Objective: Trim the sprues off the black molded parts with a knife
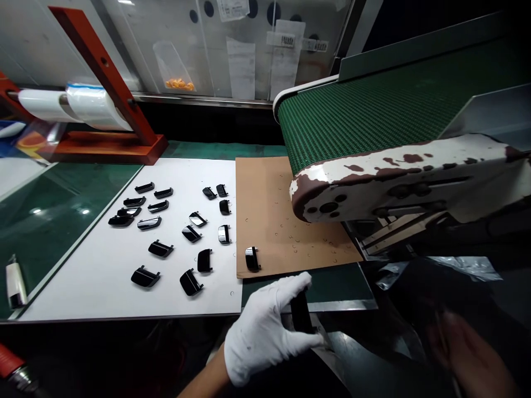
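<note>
My left hand (269, 326), in a white glove, is closed around a glossy black plastic part (300, 312) just past the table's front edge. My right hand (468, 354) is bare, blurred and in shadow at the lower right; its fingers do not show clearly. Several matching black parts (145, 276) lie spread on a white sheet (103, 265). One more black part (251, 258) rests on the brown cardboard sheet (274, 221).
A green conveyor belt (373, 110) with a worn white frame (415, 177) overhangs the cardboard at right. A red stand (103, 143) carries a film roll (70, 105) at back left. A small white and black tool (15, 284) lies at the left edge.
</note>
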Tool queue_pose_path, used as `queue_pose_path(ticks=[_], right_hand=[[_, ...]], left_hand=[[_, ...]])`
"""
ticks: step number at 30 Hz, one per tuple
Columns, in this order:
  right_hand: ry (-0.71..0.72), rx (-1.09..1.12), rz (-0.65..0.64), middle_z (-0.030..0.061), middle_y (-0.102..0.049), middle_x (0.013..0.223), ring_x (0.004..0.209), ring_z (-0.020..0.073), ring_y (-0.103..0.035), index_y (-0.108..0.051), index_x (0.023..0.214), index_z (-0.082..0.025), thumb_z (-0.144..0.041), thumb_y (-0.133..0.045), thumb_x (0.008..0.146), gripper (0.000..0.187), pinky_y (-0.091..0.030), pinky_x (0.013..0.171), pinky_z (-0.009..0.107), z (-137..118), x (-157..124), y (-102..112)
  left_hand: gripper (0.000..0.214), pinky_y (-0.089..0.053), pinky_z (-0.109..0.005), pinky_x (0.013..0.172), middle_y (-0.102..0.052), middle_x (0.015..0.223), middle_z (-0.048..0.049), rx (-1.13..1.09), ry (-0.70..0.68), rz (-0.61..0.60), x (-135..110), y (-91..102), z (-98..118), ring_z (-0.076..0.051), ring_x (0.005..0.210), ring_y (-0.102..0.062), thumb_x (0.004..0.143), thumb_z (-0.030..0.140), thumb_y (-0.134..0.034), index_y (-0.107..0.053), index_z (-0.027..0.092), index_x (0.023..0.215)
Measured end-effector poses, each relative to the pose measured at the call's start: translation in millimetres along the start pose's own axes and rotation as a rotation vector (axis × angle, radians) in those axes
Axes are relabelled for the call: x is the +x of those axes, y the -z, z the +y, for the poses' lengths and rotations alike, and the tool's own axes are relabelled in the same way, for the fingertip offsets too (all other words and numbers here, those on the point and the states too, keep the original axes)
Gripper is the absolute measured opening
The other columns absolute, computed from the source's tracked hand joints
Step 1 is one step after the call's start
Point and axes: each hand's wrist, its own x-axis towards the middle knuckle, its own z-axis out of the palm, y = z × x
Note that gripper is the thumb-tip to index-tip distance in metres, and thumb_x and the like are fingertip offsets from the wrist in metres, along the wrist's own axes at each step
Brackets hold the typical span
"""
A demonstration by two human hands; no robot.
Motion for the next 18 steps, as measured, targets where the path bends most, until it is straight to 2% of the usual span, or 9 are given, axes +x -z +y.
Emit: queue_pose_path(ticks=[1,2,3,5,7,9,11,14,18], right_hand=[[0.013,0.048,-0.083,-0.0029,-0.057,0.055,0.04,0.0163,-0.054,-0.06,0.115,-0.023,-0.062,-0.043,0.089,0.05,-0.045,0.039,0.027,-11.2,-12.2,-8.2],[0.029,0.138,-0.228,-0.0024,-0.059,0.058,0.044,0.0158,-0.055,-0.058,0.119,-0.023,-0.059,-0.046,0.09,0.048,-0.048,0.043,0.027,-23.1,-23.7,-16.1],[0.064,0.191,-0.3,-0.0012,-0.063,0.063,0.047,0.0155,-0.056,-0.057,0.119,-0.023,-0.057,-0.049,0.09,0.045,-0.05,0.047,0.027,-35.4,-33.9,-23.1],[0.179,0.247,-0.431,0.0022,-0.067,0.074,0.057,0.0165,-0.061,-0.059,0.111,-0.024,-0.052,-0.05,0.091,0.035,-0.054,0.059,0.029,-61.0,-49.1,-34.1],[0.311,0.226,-0.545,0.0037,-0.067,0.077,0.063,0.0173,-0.062,-0.061,0.101,-0.023,-0.049,-0.047,0.094,0.03,-0.053,0.063,0.029,-87.4,-59.1,-40.6],[0.418,0.163,-0.642,0.0015,-0.062,0.071,0.062,0.0167,-0.059,-0.059,0.098,-0.024,-0.05,-0.037,0.097,0.035,-0.049,0.057,0.027,-113.4,-67.0,-43.5],[0.557,0.075,-0.727,0.0003,-0.059,0.069,0.058,0.0165,-0.056,-0.058,0.094,-0.024,-0.067,-0.03,0.092,0.051,-0.044,0.052,0.026,-136.7,-74.4,-44.6],[0.698,-0.117,-0.72,-0.0018,-0.053,0.059,0.049,0.0159,-0.048,-0.049,0.077,-0.024,-0.091,-0.026,0.07,0.072,-0.034,0.044,0.027,-160.4,-82.3,-46.7],[0.746,-0.281,-0.682,-0.0004,-0.056,0.059,0.05,0.0183,-0.051,-0.039,0.072,-0.025,-0.094,-0.038,0.061,0.07,-0.032,0.048,0.03,-169.9,-82.7,-52.6]], left_hand=[[0.081,-0.052,-0.033,0.099,-0.066,0.125,-0.0071,-0.03,0.016,0.005,0.1,-0.5,0.2,-0.024,0.112,-0.064,0.063,0.032,-0.089,-0.054,0.02,0.134],[0.083,-0.052,-0.033,0.099,-0.066,0.125,-0.0069,-0.057,0.026,0.007,0.0,-0.7,0.3,-0.024,0.112,-0.064,0.062,0.031,-0.09,-0.052,0.02,0.136],[0.086,-0.052,-0.034,0.099,-0.066,0.125,-0.0066,-0.08,0.029,0.01,-0.2,-0.6,0.2,-0.024,0.112,-0.064,0.062,0.031,-0.09,-0.05,0.021,0.138],[0.09,-0.051,-0.034,0.1,-0.066,0.124,-0.0063,-0.11,0.012,0.014,-0.9,0.7,0.3,-0.024,0.112,-0.063,0.061,0.03,-0.09,-0.048,0.022,0.14],[0.09,-0.051,-0.033,0.099,-0.067,0.122,-0.0071,-0.112,-0.017,0.016,-1.4,3.0,1.3,-0.024,0.11,-0.064,0.061,0.032,-0.09,-0.048,0.021,0.139],[0.089,-0.051,-0.033,0.098,-0.068,0.121,-0.0083,-0.098,-0.041,0.018,-2.2,5.5,3.1,-0.024,0.109,-0.065,0.061,0.033,-0.09,-0.049,0.019,0.139],[0.088,-0.051,-0.033,0.097,-0.067,0.121,-0.0088,-0.094,-0.06,0.027,-3.7,7.3,4.6,-0.025,0.109,-0.065,0.062,0.032,-0.09,-0.049,0.019,0.139],[0.089,-0.052,-0.032,0.097,-0.067,0.123,-0.0078,-0.13,-0.073,0.044,-6.9,7.5,5.3,-0.024,0.11,-0.065,0.062,0.032,-0.09,-0.048,0.021,0.139],[0.09,-0.052,-0.032,0.097,-0.066,0.124,-0.0071,-0.198,-0.087,0.059,-10.9,4.7,5.7,-0.024,0.11,-0.065,0.061,0.031,-0.09,-0.047,0.023,0.14]])
